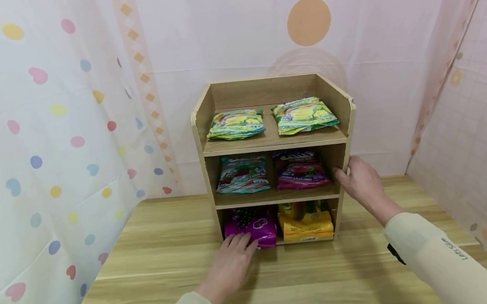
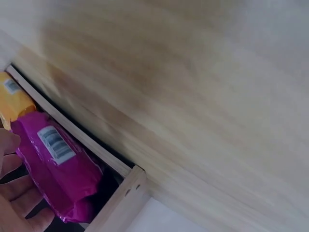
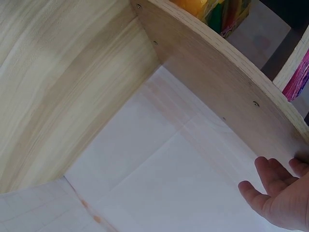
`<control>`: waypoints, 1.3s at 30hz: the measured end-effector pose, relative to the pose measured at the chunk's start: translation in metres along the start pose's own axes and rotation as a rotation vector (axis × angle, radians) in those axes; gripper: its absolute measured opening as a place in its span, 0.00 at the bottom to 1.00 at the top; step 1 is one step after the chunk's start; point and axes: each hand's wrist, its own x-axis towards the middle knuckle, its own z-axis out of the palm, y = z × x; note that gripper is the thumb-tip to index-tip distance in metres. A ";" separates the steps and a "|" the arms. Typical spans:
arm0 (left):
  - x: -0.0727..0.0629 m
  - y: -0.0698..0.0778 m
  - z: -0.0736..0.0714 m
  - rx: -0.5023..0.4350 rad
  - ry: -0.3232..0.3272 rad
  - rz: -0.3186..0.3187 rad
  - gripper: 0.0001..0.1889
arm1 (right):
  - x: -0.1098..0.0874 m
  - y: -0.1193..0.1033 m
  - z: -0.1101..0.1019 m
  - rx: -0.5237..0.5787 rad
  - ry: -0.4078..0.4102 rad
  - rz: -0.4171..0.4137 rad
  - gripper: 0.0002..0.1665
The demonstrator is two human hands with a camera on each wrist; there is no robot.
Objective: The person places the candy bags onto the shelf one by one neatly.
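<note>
A small three-tier wooden shelf (image 1: 270,141) stands on the table. In its lower left compartment lies a shiny purple snack bag (image 1: 263,229); the fingers of my left hand (image 1: 231,264) rest against its front. The left wrist view shows the purple bag's barcode (image 2: 57,145) and those fingers (image 2: 21,188) loosely bent beside it. My right hand (image 1: 363,183) holds the shelf's right side panel at middle-tier height, thumb at the front edge. From the right wrist view, its fingers (image 3: 270,181) lie outside the panel (image 3: 231,92). A yellow bag (image 1: 307,226) lies beside the purple one.
Two green-yellow candy bags (image 1: 235,124) (image 1: 303,115) lie on the top tier. The middle tier holds a teal-red bag (image 1: 242,174) and a dark purple-pink bag (image 1: 300,168). Patterned curtains (image 1: 213,24) hang behind and beside the wood-grain table (image 1: 155,261).
</note>
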 end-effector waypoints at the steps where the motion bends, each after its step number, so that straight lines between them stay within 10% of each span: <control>1: -0.001 0.001 0.000 0.001 0.003 0.006 0.22 | 0.000 0.000 0.000 0.000 0.000 0.000 0.19; 39: -0.007 0.015 0.001 0.056 -0.032 0.037 0.20 | 0.001 0.000 -0.001 -0.006 -0.011 0.011 0.19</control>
